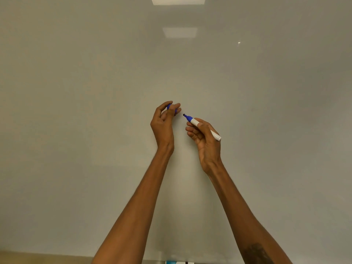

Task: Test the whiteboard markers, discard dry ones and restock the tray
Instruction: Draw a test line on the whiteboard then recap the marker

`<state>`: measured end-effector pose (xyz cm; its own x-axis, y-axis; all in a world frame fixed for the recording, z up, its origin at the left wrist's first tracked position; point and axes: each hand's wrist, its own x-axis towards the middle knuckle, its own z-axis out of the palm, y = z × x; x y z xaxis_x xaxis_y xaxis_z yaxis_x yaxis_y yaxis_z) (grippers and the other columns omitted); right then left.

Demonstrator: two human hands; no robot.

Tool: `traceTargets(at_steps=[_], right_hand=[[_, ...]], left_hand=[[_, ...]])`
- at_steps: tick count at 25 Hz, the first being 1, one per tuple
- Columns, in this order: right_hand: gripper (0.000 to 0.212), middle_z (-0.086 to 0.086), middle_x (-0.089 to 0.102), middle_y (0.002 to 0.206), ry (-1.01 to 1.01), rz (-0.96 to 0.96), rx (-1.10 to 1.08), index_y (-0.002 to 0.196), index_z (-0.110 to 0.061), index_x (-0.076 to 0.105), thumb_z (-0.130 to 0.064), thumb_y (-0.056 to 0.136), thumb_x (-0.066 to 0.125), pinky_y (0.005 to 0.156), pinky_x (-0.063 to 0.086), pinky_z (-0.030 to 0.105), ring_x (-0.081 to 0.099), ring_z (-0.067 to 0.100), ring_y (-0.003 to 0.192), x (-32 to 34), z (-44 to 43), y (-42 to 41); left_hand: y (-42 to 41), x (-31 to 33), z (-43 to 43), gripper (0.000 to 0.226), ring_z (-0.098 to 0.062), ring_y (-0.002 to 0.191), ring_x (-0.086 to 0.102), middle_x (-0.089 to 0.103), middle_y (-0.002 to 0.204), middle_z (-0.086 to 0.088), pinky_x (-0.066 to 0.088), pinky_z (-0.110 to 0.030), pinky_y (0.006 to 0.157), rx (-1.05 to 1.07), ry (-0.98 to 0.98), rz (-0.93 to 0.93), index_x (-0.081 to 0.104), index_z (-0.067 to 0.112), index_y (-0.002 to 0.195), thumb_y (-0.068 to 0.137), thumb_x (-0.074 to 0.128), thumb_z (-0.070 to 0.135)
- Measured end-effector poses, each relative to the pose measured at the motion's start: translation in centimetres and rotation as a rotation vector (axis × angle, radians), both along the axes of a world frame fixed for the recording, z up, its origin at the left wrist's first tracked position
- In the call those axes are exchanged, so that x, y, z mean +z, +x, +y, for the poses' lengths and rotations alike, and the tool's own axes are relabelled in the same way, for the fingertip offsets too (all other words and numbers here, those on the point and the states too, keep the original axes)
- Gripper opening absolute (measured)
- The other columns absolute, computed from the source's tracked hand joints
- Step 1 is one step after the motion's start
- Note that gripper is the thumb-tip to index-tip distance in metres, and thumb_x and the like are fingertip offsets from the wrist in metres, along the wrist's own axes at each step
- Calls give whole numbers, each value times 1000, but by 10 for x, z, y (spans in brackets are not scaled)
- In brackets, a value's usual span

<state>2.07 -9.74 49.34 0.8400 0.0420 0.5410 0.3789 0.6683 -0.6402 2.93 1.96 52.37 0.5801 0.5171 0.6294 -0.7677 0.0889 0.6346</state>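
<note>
A whiteboard (pixel 95 92) fills almost the whole view and carries no marks that I can see. My right hand (pixel 204 139) grips a white marker (pixel 196 122) with a blue collar; its dark tip is bare and points up and left, close to the board. My left hand (pixel 164 121) pinches the blue cap (pixel 169 107) between thumb and fingertips, a short way left of the marker's tip. Cap and marker are apart.
At the bottom edge, between my forearms, a strip of the tray (pixel 180 262) shows with marker ends on it. A beige band (pixel 38 257) runs below the board at the lower left. Ceiling lights reflect near the board's top.
</note>
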Motion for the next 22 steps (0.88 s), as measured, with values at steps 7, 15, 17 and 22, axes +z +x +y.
traceTargets(at_steps=[7, 15, 17, 22], right_hand=[[23, 26, 69, 111, -43, 9, 23, 114, -2, 67, -11, 95, 58, 83, 59, 33, 71, 30, 90, -16, 15, -12], [23, 24, 69, 107, -67, 13, 11, 116, 2, 62, -7, 96, 58, 81, 60, 33, 72, 27, 85, -26, 26, -15], [22, 22, 71, 103, -86, 25, -21, 113, 0, 65, -9, 94, 62, 82, 60, 34, 71, 28, 86, -31, 31, -18], [18, 17, 74, 97, -140, 1, -85, 108, -8, 71, -11, 91, 67, 84, 59, 37, 71, 30, 88, -41, 46, -23]], left_hand=[[-16, -20, 1, 35, -27, 113, 67, 70, 120, -13, 52, -42, 102, -352, -209, 54, 56, 2, 130, 100, 55, 19], [-28, -40, 9, 35, -26, 115, 66, 69, 123, -13, 51, -40, 103, -374, -169, 110, 58, 1, 132, 101, 54, 18], [-29, -44, 14, 34, -26, 113, 67, 69, 121, -15, 51, -40, 102, -341, -183, 115, 61, 2, 127, 101, 53, 22], [-36, -51, 26, 27, -25, 109, 70, 72, 114, -17, 50, -42, 104, -257, -256, 113, 67, 5, 110, 102, 52, 26]])
